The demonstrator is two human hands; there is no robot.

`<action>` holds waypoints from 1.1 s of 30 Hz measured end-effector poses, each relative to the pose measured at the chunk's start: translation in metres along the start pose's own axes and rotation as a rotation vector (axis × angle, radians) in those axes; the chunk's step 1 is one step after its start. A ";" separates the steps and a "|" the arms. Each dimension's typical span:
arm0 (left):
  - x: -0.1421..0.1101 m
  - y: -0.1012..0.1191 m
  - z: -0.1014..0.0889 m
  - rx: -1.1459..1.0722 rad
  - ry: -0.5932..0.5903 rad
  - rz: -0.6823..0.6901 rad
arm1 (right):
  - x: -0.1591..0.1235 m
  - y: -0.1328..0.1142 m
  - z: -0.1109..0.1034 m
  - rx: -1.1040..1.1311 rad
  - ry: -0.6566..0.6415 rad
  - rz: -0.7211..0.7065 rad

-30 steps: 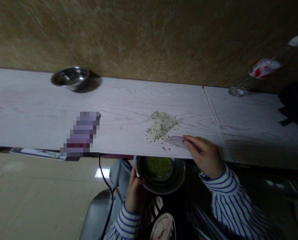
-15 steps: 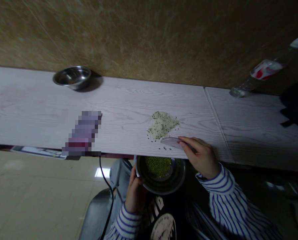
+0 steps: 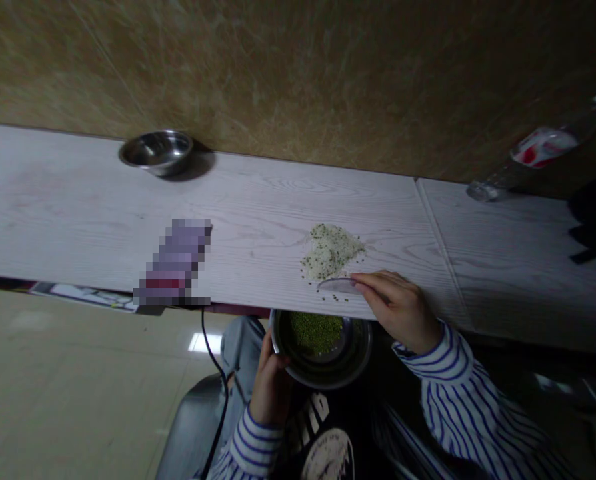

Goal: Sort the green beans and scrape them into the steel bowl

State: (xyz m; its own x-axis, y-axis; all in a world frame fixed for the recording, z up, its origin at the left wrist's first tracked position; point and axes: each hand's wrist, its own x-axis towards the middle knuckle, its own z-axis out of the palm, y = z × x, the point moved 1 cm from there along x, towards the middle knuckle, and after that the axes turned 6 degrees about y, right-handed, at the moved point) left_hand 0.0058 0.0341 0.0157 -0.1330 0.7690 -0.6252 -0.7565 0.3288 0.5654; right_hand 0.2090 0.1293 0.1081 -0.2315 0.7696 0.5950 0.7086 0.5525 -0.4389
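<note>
My left hand point(image 3: 271, 383) is closed on the left rim of a steel bowl point(image 3: 323, 381), held below the table's front edge. Green mung beans point(image 3: 314, 333) lie inside it, mostly toward its left side. Between the thumb and fingers of my right hand point(image 3: 403, 310) is a thin, translucent plastic piece with a rounded edge point(image 3: 337, 285). This piece is tilted low over the tabletop at the near side of a pile of white grains mixed with green beans point(image 3: 332, 252). A few loose beans are scattered between the plastic piece and the table edge.
Toward the wall, at the left, stands a second steel bowl point(image 3: 158, 155). A blurred-out phone-like item point(image 3: 175, 260) lies left of the pile, with a black cable point(image 3: 213, 353) hanging nearby. A clear plastic bottle point(image 3: 538, 150) and a dark object point(image 3: 595, 220) are at the right.
The view has shifted slightly. My right hand has moved a little left relative to the pile, and the plastic piece now shows a narrower face. My left hand still holds the bowl.
</note>
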 end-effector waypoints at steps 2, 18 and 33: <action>0.000 0.001 0.001 -0.004 -0.002 0.002 | 0.002 -0.002 0.000 0.003 0.013 -0.015; 0.000 0.005 -0.004 -0.008 0.016 0.012 | 0.024 -0.010 0.002 -0.049 -0.038 -0.067; 0.001 0.008 -0.015 -0.066 -0.004 0.015 | 0.052 -0.016 0.025 -0.164 -0.090 -0.132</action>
State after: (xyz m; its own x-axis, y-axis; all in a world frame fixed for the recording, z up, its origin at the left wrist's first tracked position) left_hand -0.0101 0.0299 0.0118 -0.1423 0.7761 -0.6144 -0.7951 0.2800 0.5379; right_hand 0.1689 0.1684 0.1293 -0.3825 0.7237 0.5744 0.7652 0.5965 -0.2420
